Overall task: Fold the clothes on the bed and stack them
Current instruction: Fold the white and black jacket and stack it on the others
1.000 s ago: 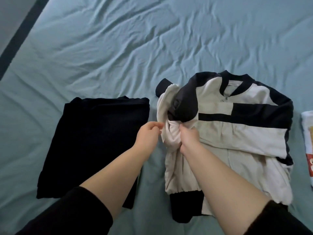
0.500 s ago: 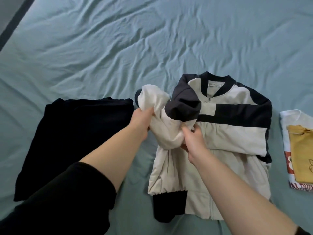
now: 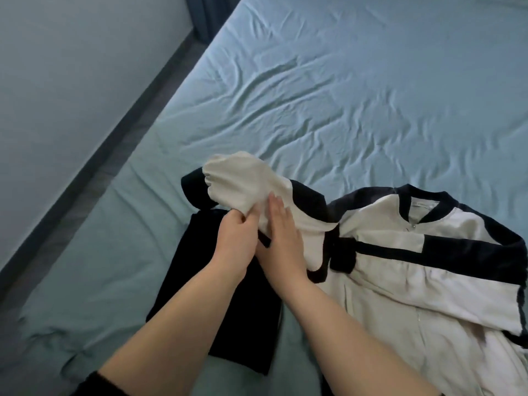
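Your cream and black jacket (image 3: 423,270) lies front-up on the right side of the bed (image 3: 343,81), collar toward the far edge, its zipper line running toward you. Its sleeve (image 3: 245,184) is lifted off the sheet and stretched out to the left, black cuff at the far end. Your left hand (image 3: 235,244) is closed, pinching the cream sleeve fabric from below. Your right hand (image 3: 283,238) lies open and flat, fingers together, pressed on the sleeve just beside the left. Under both wrists lies a folded black garment (image 3: 228,324), touching the jacket's left edge. A grey wall (image 3: 71,81) runs along the bed's left side.
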### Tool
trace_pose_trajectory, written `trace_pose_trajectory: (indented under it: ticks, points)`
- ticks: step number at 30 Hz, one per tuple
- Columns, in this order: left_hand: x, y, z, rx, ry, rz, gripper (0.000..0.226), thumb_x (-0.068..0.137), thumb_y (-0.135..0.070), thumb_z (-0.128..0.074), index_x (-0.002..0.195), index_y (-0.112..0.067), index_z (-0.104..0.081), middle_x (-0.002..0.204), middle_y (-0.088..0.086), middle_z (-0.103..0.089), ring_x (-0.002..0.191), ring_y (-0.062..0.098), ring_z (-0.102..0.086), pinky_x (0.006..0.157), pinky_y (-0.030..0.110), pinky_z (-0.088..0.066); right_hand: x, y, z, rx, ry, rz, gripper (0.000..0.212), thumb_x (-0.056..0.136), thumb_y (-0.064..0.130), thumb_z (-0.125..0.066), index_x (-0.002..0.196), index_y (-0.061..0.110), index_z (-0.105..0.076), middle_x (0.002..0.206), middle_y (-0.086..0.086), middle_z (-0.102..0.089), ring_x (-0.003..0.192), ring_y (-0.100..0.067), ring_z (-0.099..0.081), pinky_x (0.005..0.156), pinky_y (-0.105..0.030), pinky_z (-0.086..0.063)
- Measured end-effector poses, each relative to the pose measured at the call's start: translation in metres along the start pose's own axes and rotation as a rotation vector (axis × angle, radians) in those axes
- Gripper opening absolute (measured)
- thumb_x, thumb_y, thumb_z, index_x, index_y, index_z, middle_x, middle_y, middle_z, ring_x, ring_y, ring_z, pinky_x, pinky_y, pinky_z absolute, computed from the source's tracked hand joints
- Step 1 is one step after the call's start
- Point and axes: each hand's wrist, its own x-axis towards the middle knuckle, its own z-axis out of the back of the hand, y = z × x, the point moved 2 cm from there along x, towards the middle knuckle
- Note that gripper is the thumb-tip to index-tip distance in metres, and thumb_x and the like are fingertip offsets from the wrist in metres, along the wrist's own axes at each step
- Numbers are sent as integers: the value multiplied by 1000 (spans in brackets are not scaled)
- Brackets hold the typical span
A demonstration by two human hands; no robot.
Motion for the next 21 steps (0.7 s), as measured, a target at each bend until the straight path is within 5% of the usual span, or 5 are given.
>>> trace_pose_trajectory:
  ticks: [4, 10, 13, 17, 21]
  points:
    - [12, 42, 41, -51, -26, 197, 19, 92, -33, -61, 105, -21, -67, 103, -4, -72, 97, 11, -67, 84, 28, -53, 20, 7, -33, 101, 122, -143, 53, 95, 20, -40, 146, 35, -37, 144, 3, -50, 133, -21, -44, 114, -43, -29]
    - [26, 125, 94, -494, -218, 634, 55, 86, -50, -65, 122, -9, -54, 129, 15, -58, 117, 28, -58, 90, 33, -46, 0, -43, -83, -241, 511, -170, 53, 93, 23, -31, 142, 44, -36, 139, 2, -50, 128, -24, -46, 112, -52, -24]
    - [38, 131, 108, -665, -275, 626, 42, 83, -46, -69, 107, -13, -58, 120, 12, -63, 96, 23, -63, 82, 34, -50, -5, -55, -88, -333, 505, -119, 54, 95, 32, -36, 146, 42, -26, 141, 3, -43, 132, -22, -39, 114, -53, -16]
    - [52, 116, 134, -726, -366, 591, 37, 88, -20, -69, 121, -9, -58, 118, 13, -66, 85, 21, -66, 63, 33, -54, -15, -47, -94, -479, 481, -15, 84, 87, 63, -48, 152, 39, 0, 162, 7, -7, 148, -13, -8, 116, -54, -3]
    - [73, 79, 184, -642, -399, 409, 41, 88, -7, -68, 126, -4, -56, 97, 11, -69, 78, 20, -68, 54, 31, -58, -9, -16, -106, -524, 234, 70, 89, 87, 69, -39, 142, 46, 26, 160, 7, 21, 148, -13, 13, 114, -56, 8]
